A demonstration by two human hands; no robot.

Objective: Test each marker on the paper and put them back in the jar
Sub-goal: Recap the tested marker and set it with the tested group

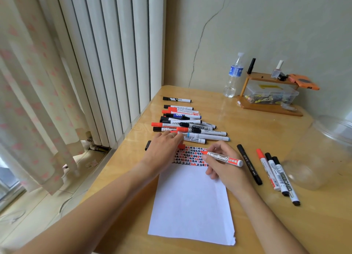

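I see a pale wooden desk (257,131) with a glossy varnish that mirrors the light near its far edge. The white paper sheet (192,202) looks matt and smooth, its near right corner torn. The clear plastic jar (322,154) at the desk's right edge shines glassily. The heaped white-barrelled plastic markers (188,124) look smooth, with a slight sheen.

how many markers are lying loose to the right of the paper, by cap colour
Black cap: 3, a long black marker next to the paper, and two white-barrelled markers nearer the jar
Red cap: 1, a red-capped marker lying between them
Total: 4
The red marker in the right hand is not counted.
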